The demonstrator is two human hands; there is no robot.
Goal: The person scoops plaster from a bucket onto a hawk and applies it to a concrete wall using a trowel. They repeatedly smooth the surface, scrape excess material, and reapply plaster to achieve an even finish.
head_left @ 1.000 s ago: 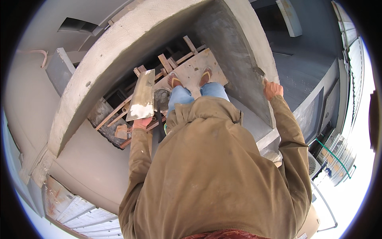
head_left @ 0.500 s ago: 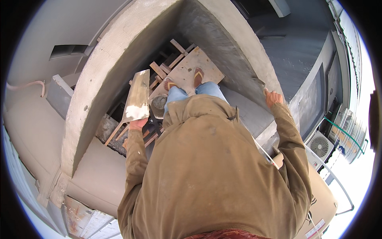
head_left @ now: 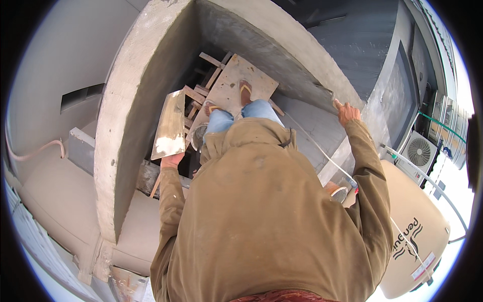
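My left hand (head_left: 172, 160) is closed under a hawk (head_left: 170, 121), a long flat board. White plaster (head_left: 170, 144) coats the board's near end, and a thin grey-brown smear covers the rest. At the right, my right hand (head_left: 348, 114) grips the handle of a trowel, with the index finger stretched along it. The trowel's thin blade (head_left: 323, 87) lies against the inner edge of the grey plastered concrete beam (head_left: 307, 53); little of the blade shows. Another concrete beam (head_left: 108, 166) runs down the left side, beyond the hawk.
My sandalled feet stand on a stained plywood board (head_left: 251, 75) laid over wooden battens (head_left: 198, 94). A bucket (head_left: 198, 137) sits by my left leg. To the right are a beige tank (head_left: 422, 231), a white hose (head_left: 322, 151) and an air-conditioner unit (head_left: 418, 151).
My view has turned, bringing more of the beige tank and white hose into sight. The trowel stays at the beam's inner edge; the hawk remains in my left hand.
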